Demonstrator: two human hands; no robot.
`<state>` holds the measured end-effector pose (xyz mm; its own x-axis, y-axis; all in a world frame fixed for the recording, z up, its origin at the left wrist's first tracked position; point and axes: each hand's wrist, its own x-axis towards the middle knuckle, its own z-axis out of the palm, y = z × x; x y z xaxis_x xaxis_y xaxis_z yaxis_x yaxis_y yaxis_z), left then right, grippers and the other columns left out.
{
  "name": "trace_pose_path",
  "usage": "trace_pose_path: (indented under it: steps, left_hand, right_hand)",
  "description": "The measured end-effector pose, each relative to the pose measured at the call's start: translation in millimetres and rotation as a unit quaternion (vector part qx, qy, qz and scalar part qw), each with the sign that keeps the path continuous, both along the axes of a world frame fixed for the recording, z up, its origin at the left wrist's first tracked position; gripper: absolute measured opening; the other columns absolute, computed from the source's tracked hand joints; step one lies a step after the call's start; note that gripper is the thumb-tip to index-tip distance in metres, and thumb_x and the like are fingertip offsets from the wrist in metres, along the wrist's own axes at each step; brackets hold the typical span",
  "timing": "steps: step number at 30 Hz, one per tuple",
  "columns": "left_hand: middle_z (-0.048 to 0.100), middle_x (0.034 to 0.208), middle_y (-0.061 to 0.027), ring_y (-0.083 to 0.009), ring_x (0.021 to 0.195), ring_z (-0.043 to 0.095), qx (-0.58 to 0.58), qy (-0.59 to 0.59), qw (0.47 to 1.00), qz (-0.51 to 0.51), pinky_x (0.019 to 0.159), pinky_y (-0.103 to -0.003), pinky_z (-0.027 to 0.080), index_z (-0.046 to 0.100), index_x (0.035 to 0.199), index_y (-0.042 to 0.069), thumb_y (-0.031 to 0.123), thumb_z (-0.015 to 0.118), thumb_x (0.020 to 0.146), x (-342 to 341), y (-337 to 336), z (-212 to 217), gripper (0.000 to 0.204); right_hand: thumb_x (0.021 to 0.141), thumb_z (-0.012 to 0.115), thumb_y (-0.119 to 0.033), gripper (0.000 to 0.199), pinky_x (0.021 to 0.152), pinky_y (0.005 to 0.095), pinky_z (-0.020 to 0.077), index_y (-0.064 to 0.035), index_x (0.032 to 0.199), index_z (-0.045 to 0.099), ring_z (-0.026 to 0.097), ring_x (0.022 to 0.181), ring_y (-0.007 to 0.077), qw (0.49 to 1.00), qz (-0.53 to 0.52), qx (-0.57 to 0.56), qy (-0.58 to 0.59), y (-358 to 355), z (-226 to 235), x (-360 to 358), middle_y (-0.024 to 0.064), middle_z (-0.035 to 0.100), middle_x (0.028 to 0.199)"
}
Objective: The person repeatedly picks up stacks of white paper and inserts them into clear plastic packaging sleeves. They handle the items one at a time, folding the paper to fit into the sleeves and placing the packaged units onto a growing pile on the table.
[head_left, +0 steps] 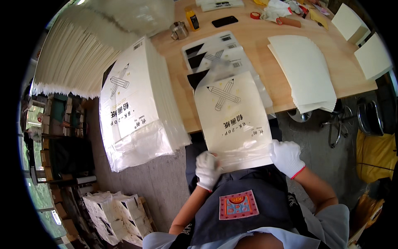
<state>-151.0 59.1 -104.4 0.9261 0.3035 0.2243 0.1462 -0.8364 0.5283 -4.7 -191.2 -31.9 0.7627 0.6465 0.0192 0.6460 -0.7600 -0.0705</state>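
A clear plastic bag (pixel 232 120) printed with crossed pencils holds white paper. It lies over the table's front edge, its near end reaching toward my lap. My left hand (pixel 208 169), in a white glove, is closed on the bag's near left corner. At the near right corner, my right hand (pixel 287 157), gloved in white with a red cuff edge, has its fingers curled round the bag's side. Beyond this bag, several similar bags (pixel 211 43) lie overlapped in a fan. To the left stands a thick stack of filled bags (pixel 137 95), its near end jutting past the table edge.
White paper sheets (pixel 304 68) overhang the table (pixel 257 37) at right. Farther back are a metal cup (pixel 178 31), yellow bottle (pixel 192 20), black phone (pixel 225 21) and tape roll (pixel 255 15). A tall paper stack (pixel 74 54) stands far left; a chair (pixel 369 116) is at right.
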Motion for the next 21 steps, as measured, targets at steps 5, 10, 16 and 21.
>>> trace_pose_path:
  steps: [5,10,16,21]
  left_hand:
    - [0.054,0.076,-0.0059,-0.0151,0.068,0.053,-0.371,-0.076,0.917,0.127,0.061,-0.028,0.043,0.055,0.083,0.004,-0.003,0.063,0.077,-53.3,-5.5,3.5,0.012]
    - [0.052,0.072,-0.0044,-0.0124,0.065,0.052,-0.34,0.148,0.926,-0.066,0.059,-0.027,0.043,0.054,0.075,0.005,0.002,0.068,0.077,-62.7,-4.6,67.6,0.014]
    - [0.052,0.065,-0.0088,-0.0231,0.054,0.053,-0.231,-0.124,0.959,0.111,0.052,-0.031,0.044,0.049,0.079,0.005,0.001,0.068,0.075,20.4,15.8,29.1,0.019]
    - [0.054,0.062,-0.0041,-0.016,0.056,0.058,-0.133,0.064,0.989,0.013,0.054,-0.029,0.047,0.052,0.075,0.008,0.001,0.066,0.074,-49.4,17.6,-7.2,0.016]
  right_hand:
    - [0.077,0.055,-0.026,0.02,0.044,0.0381,0.0458,-0.0089,0.065,0.055,0.06,0.046,0.0224,0.99,0.103,-0.051,0.087,-22.9,15.1,-38.6,0.0064,0.057,0.051]
    - [0.076,0.057,-0.024,0.022,0.041,0.0359,0.046,-0.0104,0.059,0.055,0.061,0.045,0.0221,0.98,0.138,-0.009,0.144,-33.7,7.3,-62.3,0.0082,0.057,0.049]
    - [0.076,0.058,-0.022,0.019,0.037,0.0402,0.0407,-0.0127,0.059,0.056,0.054,0.038,0.0239,0.995,0.025,0.093,-0.002,2.2,-0.1,9.4,0.0072,0.052,0.046]
    - [0.085,0.045,-0.026,0.028,0.051,0.0494,0.0467,-0.0083,0.071,0.062,0.06,0.051,0.0356,0.965,0.138,-0.09,0.205,-34.1,-44.9,-24.4,0.0166,0.062,0.063]
